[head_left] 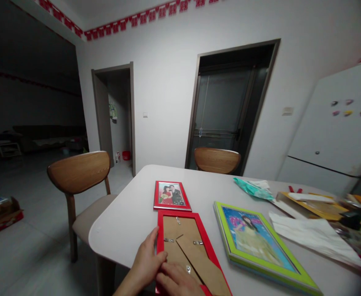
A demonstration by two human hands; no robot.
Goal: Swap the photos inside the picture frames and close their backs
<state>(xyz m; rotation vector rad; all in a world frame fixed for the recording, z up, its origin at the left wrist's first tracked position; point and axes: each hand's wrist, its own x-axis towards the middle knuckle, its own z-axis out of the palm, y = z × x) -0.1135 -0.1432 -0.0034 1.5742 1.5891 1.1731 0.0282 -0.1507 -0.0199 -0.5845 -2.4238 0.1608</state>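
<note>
A red picture frame (200, 224) lies face down at the near side of the table, its brown backing board (183, 230) showing metal clips and a stand flap (203, 263). My left hand (146, 259) grips the frame's left edge, thumb on top and fingers along the side. Bent over the lower left part of the same frame, the fingers of my right hand (177, 279) press together on it; what lies beneath them is hidden. Just beyond it, a smaller red picture frame (184, 196) rests face up with a photo of two people.
A green picture frame (239, 255) lies right of my hands on the white table (121, 234). Farther right are a teal wrapper (251, 189), white paper (313, 234) and a yellow envelope (322, 205). Wooden chairs stand left (82, 172) and behind.
</note>
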